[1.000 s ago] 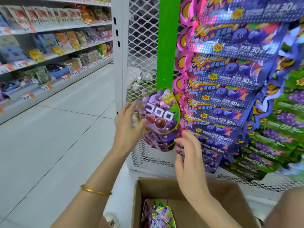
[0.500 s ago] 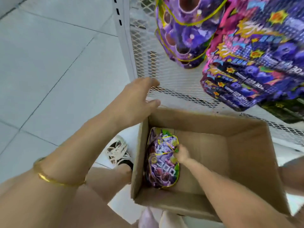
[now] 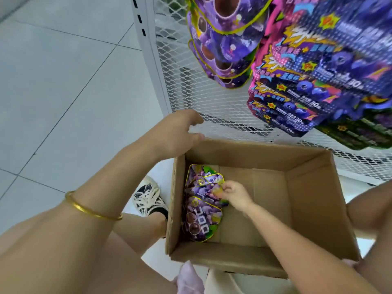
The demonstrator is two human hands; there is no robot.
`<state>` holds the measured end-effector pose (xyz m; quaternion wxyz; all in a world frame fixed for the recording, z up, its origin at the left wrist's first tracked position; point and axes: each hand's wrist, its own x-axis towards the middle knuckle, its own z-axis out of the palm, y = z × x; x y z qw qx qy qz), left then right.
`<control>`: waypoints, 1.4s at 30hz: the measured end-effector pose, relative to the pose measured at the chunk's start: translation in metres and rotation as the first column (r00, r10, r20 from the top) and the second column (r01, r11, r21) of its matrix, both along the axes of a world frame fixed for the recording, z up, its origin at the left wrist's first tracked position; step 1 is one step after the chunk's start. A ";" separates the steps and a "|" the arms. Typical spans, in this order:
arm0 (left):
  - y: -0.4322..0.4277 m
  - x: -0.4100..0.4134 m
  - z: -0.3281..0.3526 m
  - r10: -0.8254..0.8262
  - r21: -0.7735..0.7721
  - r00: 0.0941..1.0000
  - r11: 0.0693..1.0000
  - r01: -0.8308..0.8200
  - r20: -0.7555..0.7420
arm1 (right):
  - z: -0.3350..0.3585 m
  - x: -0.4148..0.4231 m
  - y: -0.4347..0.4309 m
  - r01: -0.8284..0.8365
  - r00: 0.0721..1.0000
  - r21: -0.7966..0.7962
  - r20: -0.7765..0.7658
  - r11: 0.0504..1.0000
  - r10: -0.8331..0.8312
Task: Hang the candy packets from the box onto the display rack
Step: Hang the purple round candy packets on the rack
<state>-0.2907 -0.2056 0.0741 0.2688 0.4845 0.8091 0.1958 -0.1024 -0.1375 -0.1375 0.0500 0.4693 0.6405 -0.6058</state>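
Fingertips first: the right hand is down inside the open brown cardboard box, fingers pinched together on the top edge of a purple grape candy packet, the uppermost of the small pile. Another purple packet with white lettering lies just under it, and the whole pile is tucked against the box's left wall. The left hand hovers over the box's far left corner, fingers loosely spread and holding nothing, thumb just at the cardboard rim. A thin gold bangle circles the left forearm. Up above, a bunch of matching purple packets hangs on the white mesh display rack, right beside a fan of pink-and-blue blueberry packets, with green packets at the far right. Left of the box, a black shoe with white laces stands on the pale tiled floor.
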 end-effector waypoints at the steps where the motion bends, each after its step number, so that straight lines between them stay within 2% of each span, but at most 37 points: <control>1: 0.001 0.002 -0.001 -0.038 -0.060 0.999 0.998 0.037 -0.003 | 0.024 -0.003 0.010 -0.015 0.998 0.017 -0.063 1.000 0.016; 4: 0.004 0.013 -0.005 -0.115 -0.203 0.993 0.972 0.119 0.034 | 0.098 -0.011 0.036 -0.042 0.968 0.151 -0.238 0.988 0.078; 6: 0.006 0.020 -0.004 -0.157 -0.184 0.987 0.970 0.157 0.017 | 0.146 -0.016 0.042 -0.069 0.942 0.259 -0.300 0.963 0.149; 8: 0.008 0.024 0.010 -0.100 -0.080 0.995 0.992 0.100 0.004 | 0.188 -0.018 0.043 -0.073 0.918 0.376 -0.336 0.924 0.209; 10: 0.009 0.025 0.034 -0.021 0.055 0.992 0.998 0.014 0.126 | 0.227 -0.019 0.045 -0.039 0.895 0.500 -0.368 0.865 0.253; 13: 0.014 0.015 0.090 -0.039 0.196 0.942 0.980 -0.029 0.335 | 0.285 -0.019 0.049 0.032 0.908 0.740 -0.303 0.672 0.290; 15: 0.022 0.001 0.132 -0.075 0.334 0.919 0.941 -0.064 0.387 | 0.326 -0.020 0.050 0.093 0.901 0.836 -0.302 0.541 0.311; 16: 0.030 -0.005 0.152 -0.050 0.436 0.919 0.890 -0.136 0.390 | 0.344 -0.022 0.049 0.136 0.893 0.860 -0.322 0.492 0.316; 19: 0.064 -0.022 0.199 0.134 0.679 0.916 0.633 -0.372 0.377 | 0.385 -0.031 0.049 0.233 0.888 0.888 -0.360 0.396 0.285; 20: 0.076 -0.025 0.212 0.180 0.715 0.913 0.573 -0.400 0.367 | 0.394 -0.034 0.049 0.247 0.888 0.887 -0.369 0.391 0.274; 22: 0.099 -0.031 0.228 0.229 0.749 0.917 0.530 -0.398 0.325 | 0.410 -0.039 0.052 0.267 0.879 0.882 -0.388 0.387 0.279; 25: 0.120 -0.041 0.240 0.249 0.749 0.923 0.541 -0.383 0.292 | 0.429 -0.045 0.054 0.314 0.867 0.881 -0.418 0.353 0.271; 32: 0.104 -0.031 0.253 0.082 0.726 0.950 0.626 -0.285 0.302 | 0.453 -0.077 0.064 0.423 0.853 0.865 -0.481 0.270 0.204; 37: 0.086 -0.019 0.263 -0.011 0.728 0.942 0.637 -0.252 0.335 | 0.446 -0.091 0.071 0.371 0.878 0.896 -0.424 0.244 0.221; 42: 0.082 -0.019 0.265 0.017 0.722 0.943 0.639 -0.266 0.332 | 0.444 -0.097 0.070 0.319 0.904 0.914 -0.373 0.252 0.208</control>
